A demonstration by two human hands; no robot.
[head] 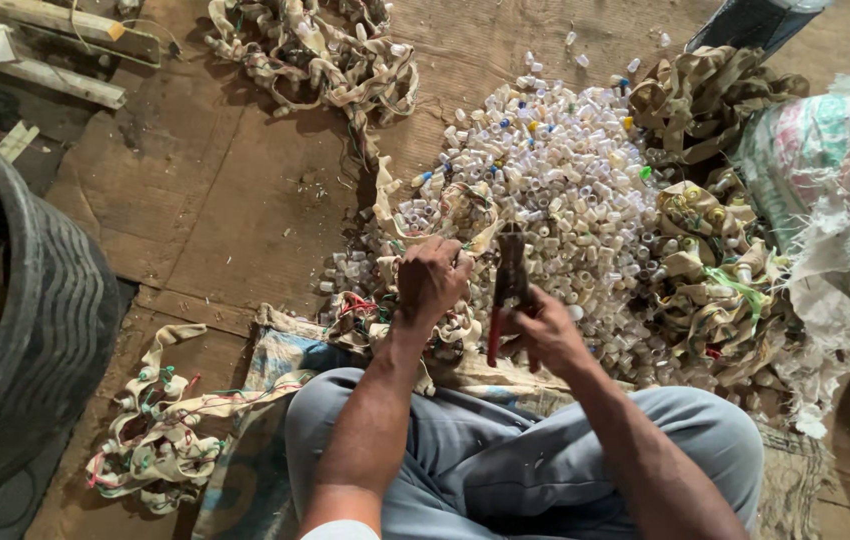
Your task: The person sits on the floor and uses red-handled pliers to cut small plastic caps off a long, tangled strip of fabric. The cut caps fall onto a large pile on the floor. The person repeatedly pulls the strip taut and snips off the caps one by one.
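My left hand [432, 280] is closed around a beige fabric strip [465, 215] studded with small white sockets, held over the near edge of a big pile. My right hand [548, 335] grips the red handles of a pair of pliers [508, 285], jaws pointing up beside the strip. A large heap of small white plastic caps [565, 170], a few blue, yellow and green ones among them, lies just beyond both hands. My legs in grey trousers [505, 460] are folded below.
Tangles of beige strip with wires lie at top [320, 55], lower left [155, 430] and right [705, 270]. A dark tyre-like tub [40, 330] stands at left. Woven sacks [845, 200] crowd the right. Brown cardboard [215, 190] covers the floor.
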